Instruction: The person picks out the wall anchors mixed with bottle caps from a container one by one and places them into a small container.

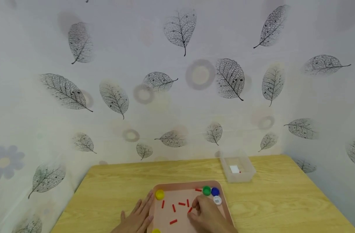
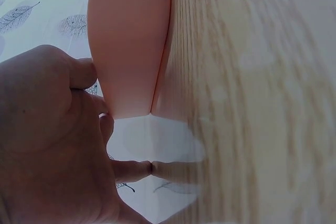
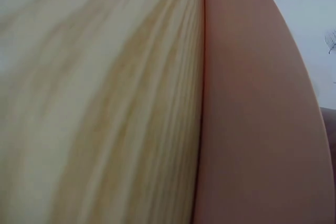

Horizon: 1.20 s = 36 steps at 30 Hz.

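A pink tray [image 1: 183, 186] lies on the table, with several short red sticks [image 1: 173, 221] scattered over its floor. My right hand [image 1: 208, 215] is over the tray's right half, thumb and forefinger curled together at one slanted red stick [image 1: 190, 210], pinching it. In the right wrist view the tray's outer wall [image 3: 257, 103] fills the right side, and the fingers are hidden. My left hand [image 1: 138, 216] rests against the tray's left rim with its fingers straight. In the left wrist view, the left hand [image 2: 58, 129] touches the tray wall [image 2: 131, 40], and one fingertip meets the glossy tabletop.
Yellow round caps [image 1: 159, 194] sit at the tray's left side. Green [image 1: 206, 190], blue [image 1: 215, 191] and white [image 1: 217, 200] round pieces cluster at its back right corner. Behind, a clear plastic box [image 1: 238, 176] holds a white square. A leaf-patterned wall [image 1: 177, 113] borders the wooden table [image 1: 282, 194].
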Tool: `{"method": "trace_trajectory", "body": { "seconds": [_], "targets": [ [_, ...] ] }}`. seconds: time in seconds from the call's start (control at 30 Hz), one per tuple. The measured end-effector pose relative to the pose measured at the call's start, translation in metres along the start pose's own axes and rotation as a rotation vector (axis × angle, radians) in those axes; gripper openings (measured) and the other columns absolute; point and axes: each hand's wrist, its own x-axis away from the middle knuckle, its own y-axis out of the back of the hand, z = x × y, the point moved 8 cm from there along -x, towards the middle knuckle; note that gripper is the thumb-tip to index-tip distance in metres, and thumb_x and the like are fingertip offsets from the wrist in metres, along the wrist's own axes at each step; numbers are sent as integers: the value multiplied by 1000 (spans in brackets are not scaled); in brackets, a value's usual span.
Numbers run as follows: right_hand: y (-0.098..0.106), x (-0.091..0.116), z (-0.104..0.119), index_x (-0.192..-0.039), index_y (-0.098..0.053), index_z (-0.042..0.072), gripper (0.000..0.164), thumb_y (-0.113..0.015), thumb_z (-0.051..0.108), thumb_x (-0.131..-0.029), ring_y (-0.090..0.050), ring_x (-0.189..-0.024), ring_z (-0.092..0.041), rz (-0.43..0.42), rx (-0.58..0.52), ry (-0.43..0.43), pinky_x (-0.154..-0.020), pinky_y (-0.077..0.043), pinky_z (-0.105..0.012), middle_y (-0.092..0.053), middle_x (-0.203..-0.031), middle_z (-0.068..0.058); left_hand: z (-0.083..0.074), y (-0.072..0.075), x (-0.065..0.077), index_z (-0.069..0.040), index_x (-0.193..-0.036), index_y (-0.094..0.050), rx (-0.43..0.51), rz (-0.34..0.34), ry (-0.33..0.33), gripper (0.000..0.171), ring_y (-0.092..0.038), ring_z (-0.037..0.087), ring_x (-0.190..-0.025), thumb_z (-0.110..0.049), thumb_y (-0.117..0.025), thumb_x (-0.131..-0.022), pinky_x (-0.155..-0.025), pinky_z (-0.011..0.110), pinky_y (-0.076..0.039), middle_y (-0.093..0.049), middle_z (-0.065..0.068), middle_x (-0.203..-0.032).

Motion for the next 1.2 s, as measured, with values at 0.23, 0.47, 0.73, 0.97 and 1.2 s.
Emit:
{"method": "trace_trajectory", "body": {
  "seconds": [0.23, 0.47, 0.73, 0.97, 1.2],
  "targets": [
    [-5, 2, -1, -86, -57, 12, 22, -75, 25, -79, -46, -61, -10, 39, -10, -95, -50, -40, -24, -50, -73, 1, -3, 2, 5, -29, -153, -6, -24, 34, -13, 65, -17, 39, -140, -61, -18, -97, -80, 86, 0, -10, 0, -159],
    [-7, 2, 1, -85, -56, 13, 16, -70, 19, -80, -45, -65, -11, 39, 22, -103, -51, -39, -24, -49, -76, 0, -1, 2, 1, -31, -153, -5, 9, 16, -15, 65, -19, 41, -139, -60, -20, -98, -77, 87, 1, -8, -2, -159],
    [-8, 1, 2, -84, -56, 13, 18, -71, 21, -80, -46, -64, -11, 49, 28, -88, -53, -39, -24, -50, -76, 1, -1, 2, 4, -31, -153, -7, -15, 13, 7, 65, -20, 40, -139, -62, -18, -97, -79, 86, -1, -11, -1, -159],
    [0, 2, 8, -82, -55, 13, 21, -74, 22, -77, -45, -64, -6, -4, 56, -25, -55, -41, -22, -50, -74, 4, 0, 0, 3, -30, -153, -10, -10, 20, 16, 66, -21, 40, -139, -62, -20, -97, -80, 86, -1, -15, 2, -158],
    [15, 7, 16, -88, -57, 14, 14, -69, 18, -81, -50, -70, -9, -25, -5, -29, -60, -44, -23, -54, -80, 4, 2, -1, 2, -31, -153, -9, -5, 20, 17, 66, -20, 39, -139, -63, -20, -96, -80, 86, 0, -15, 1, -158]
  ]
}}
